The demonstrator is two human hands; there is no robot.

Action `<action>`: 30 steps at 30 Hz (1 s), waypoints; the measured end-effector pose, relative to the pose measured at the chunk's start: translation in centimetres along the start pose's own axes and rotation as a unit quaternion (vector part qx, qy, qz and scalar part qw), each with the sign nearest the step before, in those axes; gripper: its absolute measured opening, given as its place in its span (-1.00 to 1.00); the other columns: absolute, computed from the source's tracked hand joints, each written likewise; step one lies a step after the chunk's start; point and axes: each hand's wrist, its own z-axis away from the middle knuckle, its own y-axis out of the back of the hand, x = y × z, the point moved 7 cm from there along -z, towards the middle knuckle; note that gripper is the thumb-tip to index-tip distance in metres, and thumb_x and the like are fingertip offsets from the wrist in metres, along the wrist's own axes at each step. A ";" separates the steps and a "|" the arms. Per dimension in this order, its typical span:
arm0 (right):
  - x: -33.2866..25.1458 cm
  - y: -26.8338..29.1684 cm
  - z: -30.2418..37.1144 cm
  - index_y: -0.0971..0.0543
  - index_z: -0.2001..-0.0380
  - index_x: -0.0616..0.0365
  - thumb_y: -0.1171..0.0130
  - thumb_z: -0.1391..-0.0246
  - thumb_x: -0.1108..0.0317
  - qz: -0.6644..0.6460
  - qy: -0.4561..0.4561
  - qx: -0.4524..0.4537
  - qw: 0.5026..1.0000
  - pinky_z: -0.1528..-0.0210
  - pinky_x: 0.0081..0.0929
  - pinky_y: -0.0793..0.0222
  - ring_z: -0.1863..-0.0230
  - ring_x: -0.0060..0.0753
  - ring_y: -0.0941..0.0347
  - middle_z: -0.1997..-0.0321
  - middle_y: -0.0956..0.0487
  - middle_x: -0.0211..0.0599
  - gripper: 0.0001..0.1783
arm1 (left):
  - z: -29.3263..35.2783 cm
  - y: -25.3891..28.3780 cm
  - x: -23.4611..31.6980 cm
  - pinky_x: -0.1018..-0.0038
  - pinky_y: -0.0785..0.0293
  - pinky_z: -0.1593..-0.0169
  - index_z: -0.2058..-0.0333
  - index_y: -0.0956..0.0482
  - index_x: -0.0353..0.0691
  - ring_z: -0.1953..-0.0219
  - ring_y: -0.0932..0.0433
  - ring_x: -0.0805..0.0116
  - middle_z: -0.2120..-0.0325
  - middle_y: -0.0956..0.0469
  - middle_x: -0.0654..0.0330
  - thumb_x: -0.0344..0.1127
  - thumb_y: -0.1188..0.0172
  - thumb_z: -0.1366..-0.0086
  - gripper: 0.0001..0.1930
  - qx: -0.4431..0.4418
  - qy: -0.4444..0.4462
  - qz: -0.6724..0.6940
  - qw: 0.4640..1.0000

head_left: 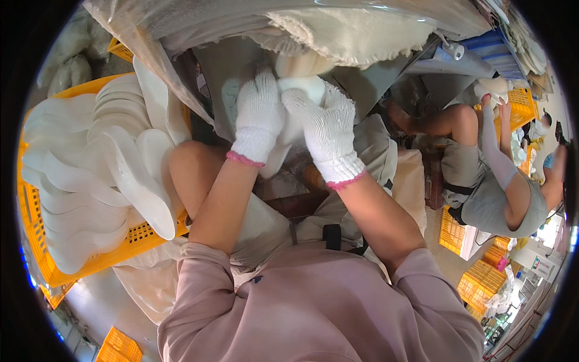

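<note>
My left hand [259, 114] and my right hand [327, 123] wear white knit gloves with pink cuffs. Between them they grip a white shoe sole [292, 128], its lower end hanging toward my lap. The sole's upper end meets a pale, rounded, blurred part [303, 64] under a frayed cream cloth [356, 33]; I cannot make out what that part is. The right fingers and thumb wrap the sole's upper end. My left fingers lie along its left side, partly smeared by motion.
A yellow crate [151, 236] piled with white shoe soles [136, 172] stands at my left. Plastic sheeting [129, 27] drapes over the work area ahead. At the right sits a co-worker [500, 193] holding a white piece, with yellow crates [482, 280] behind.
</note>
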 end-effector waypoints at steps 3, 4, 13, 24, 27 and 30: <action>-1.8 -0.5 -0.5 -0.77 0.13 0.34 -0.54 -0.02 0.11 0.047 0.097 -0.014 0.994 0.09 -0.33 -0.62 0.25 -0.35 -0.75 0.23 -0.80 -0.08 -0.50 | -0.2 0.8 -0.3 0.02 -0.47 -0.30 -0.03 -0.59 -0.32 -0.30 -0.49 -0.28 -0.22 -0.53 -0.34 -0.34 -0.09 -0.42 -0.71 0.050 0.017 0.129 0.990; -1.2 -0.3 -0.8 -0.78 0.16 0.33 -0.53 -0.03 0.13 0.145 0.038 0.008 0.989 0.08 -0.33 -0.62 0.24 -0.34 -0.76 0.24 -0.81 -0.06 -0.54 | -0.5 0.7 -0.9 -0.02 -0.45 -0.33 -0.04 -0.62 -0.32 -0.28 -0.50 -0.26 -0.19 -0.53 -0.36 -0.39 -0.07 -0.41 -0.70 0.044 0.060 0.180 0.981; -2.2 -0.3 0.2 -0.74 0.18 0.26 -0.53 -0.01 0.07 0.136 0.134 -0.036 0.981 0.15 -0.18 -0.62 0.24 0.00 -0.74 0.25 -0.75 0.00 -0.53 | 1.0 -0.8 -0.8 0.03 -0.56 -0.10 0.04 -0.61 -0.31 0.05 -0.63 -0.27 0.16 -0.67 -0.18 -0.27 -0.20 -0.39 -0.73 0.140 0.026 0.159 0.977; -3.1 0.6 2.1 -0.66 0.07 0.23 -0.57 0.05 -0.16 0.339 0.322 0.033 0.883 0.20 -0.13 -0.66 0.27 0.08 -0.73 0.29 -0.74 0.00 -0.30 | 1.3 -2.2 0.8 0.17 -0.63 -0.02 -0.01 -0.56 -0.27 0.05 -0.72 0.06 0.11 -0.70 0.03 -0.28 -0.36 -0.31 -0.65 0.094 -0.020 0.357 0.929; -3.6 -0.1 1.0 -0.71 -0.02 0.21 -0.59 0.06 -0.15 0.258 0.223 -0.136 0.930 0.03 -0.19 -0.64 0.20 0.06 -0.73 0.23 -0.76 -0.01 -0.26 | 0.7 -4.9 0.7 0.15 -0.66 -0.06 -0.01 -0.57 -0.33 0.05 -0.72 0.01 0.06 -0.71 -0.04 -0.39 -0.13 -0.43 -0.75 -0.028 0.044 0.674 0.736; -4.0 0.9 0.4 -0.67 -0.08 0.29 -0.59 -0.03 0.18 0.254 0.161 -0.207 0.931 -0.05 -0.27 -0.61 0.08 -0.03 -0.73 0.07 -0.75 0.06 -0.40 | 0.1 -8.4 0.3 0.08 -0.68 -0.07 0.03 -0.60 -0.36 0.06 -0.72 -0.05 0.08 -0.71 -0.09 -0.22 0.06 -0.56 -0.66 -0.097 0.182 0.762 0.614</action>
